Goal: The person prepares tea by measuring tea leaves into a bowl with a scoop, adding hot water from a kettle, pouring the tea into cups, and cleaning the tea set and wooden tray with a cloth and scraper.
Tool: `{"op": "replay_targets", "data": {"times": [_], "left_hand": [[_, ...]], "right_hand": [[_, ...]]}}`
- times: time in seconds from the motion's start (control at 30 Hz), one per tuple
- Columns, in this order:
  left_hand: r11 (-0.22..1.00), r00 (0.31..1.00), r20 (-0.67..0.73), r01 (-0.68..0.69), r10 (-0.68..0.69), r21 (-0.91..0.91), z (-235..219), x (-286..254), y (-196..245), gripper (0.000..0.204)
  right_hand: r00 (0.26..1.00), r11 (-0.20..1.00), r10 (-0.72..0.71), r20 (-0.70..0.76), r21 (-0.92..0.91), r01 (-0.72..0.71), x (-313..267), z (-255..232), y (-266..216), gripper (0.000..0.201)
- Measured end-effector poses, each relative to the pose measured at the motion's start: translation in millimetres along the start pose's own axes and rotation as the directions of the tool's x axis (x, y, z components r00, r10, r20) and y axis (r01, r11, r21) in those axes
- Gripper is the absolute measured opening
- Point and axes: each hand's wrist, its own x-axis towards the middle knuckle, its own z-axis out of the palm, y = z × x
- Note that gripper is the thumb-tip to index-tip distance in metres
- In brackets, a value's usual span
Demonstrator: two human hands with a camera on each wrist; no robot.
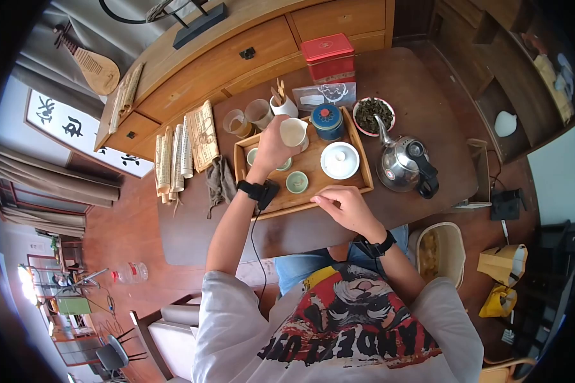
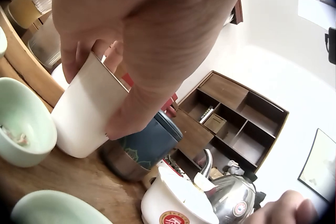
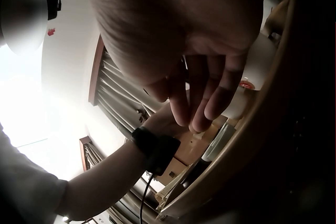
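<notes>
My left hand [image 1: 271, 148] grips a white tea pitcher [image 1: 294, 133] over the back of the wooden tray [image 1: 265, 215], its thumb and fingers on either side of the wall in the left wrist view. Small pale green cups [image 1: 297, 182] sit close by; one holds a small figure at its bottom. A lidded white gaiwan [image 1: 340, 161] with a red mark and a blue tea canister [image 1: 328, 122] stand to the right. At the tray's front edge hovers my right hand [image 1: 348, 210], fingers loosely bent and holding nothing.
A steel kettle [image 1: 402, 167] stands right of the tray, below a bowl of tea leaves [image 1: 374, 117]. Behind are a red tin [image 1: 328, 57], a white tool holder [image 1: 284, 108] and glass cups [image 1: 258, 113]. Bamboo scrolls [image 1: 201, 137] and a grey cloth pouch [image 1: 220, 185] lie left.
</notes>
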Motion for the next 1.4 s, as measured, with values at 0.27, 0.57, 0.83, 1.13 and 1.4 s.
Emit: {"op": "replay_targets", "data": {"times": [0.27,0.57,0.83,1.13,1.4], "left_hand": [[0.999,0.999,-0.024,0.022,-0.023,-0.033,8,-4,0,0.083],[0.993,0.981,-0.191,0.051,-0.03,0.104,-23,-92,5,0.071],[0.953,0.935,-0.248,0.285,-0.252,0.107,-11,-167,-2,0.077],[0.966,0.901,-0.35,0.247,-0.258,-0.077,-3,-168,5,0.09],[0.982,0.771,-0.616,-0.066,0.163,0.177,-13,-166,45,0.072]], "right_hand": [[0.999,0.999,0.032,0.005,0.011,-0.032,-1,4,7,0.018],[0.993,0.984,0.097,-0.061,0.153,-0.087,-4,12,22,0.022],[0.998,0.996,0.042,0.038,-0.076,-0.039,3,7,14,0.018],[0.998,0.991,0.062,0.014,-0.122,-0.06,7,11,14,0.019],[0.996,0.987,0.076,0.048,-0.143,-0.068,8,9,16,0.017]]}}
